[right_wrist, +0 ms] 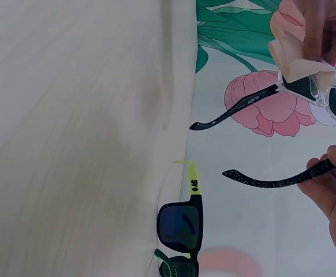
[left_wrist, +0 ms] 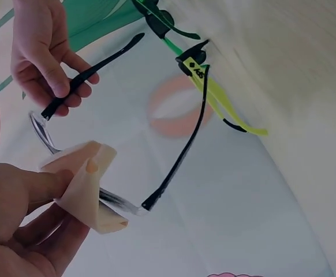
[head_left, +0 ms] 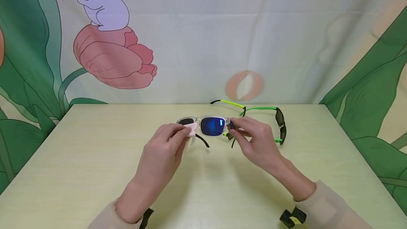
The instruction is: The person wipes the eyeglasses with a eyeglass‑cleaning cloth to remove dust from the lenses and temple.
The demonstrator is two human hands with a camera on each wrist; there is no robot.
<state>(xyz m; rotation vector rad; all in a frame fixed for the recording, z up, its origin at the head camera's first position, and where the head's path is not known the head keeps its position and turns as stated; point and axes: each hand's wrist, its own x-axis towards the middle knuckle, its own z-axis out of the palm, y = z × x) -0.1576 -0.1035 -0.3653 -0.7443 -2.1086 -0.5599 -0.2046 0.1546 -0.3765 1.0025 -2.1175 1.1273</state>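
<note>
Clear-framed sunglasses (head_left: 212, 126) with blue mirrored lenses and black temples are held up over the table, their temples unfolded toward me. My left hand (head_left: 162, 149) pinches a pale pink cloth (head_left: 192, 129) against the left lens. In the left wrist view the folded cloth (left_wrist: 87, 190) wraps over that lens, covering much of it. My right hand (head_left: 259, 140) grips the right temple near its hinge, fingers and thumb around it. The right wrist view shows this speckled black temple (right_wrist: 266, 183) passing through the right fingers, its tip free.
Behind the right hand, yellow-and-black sunglasses (right_wrist: 179, 228) lie on the table (head_left: 95, 158). Beside them, at the right, are green sunglasses (head_left: 280, 126) with dark lenses. A printed curtain (head_left: 197, 45) with a flower and a white animal hangs along the table's back edge.
</note>
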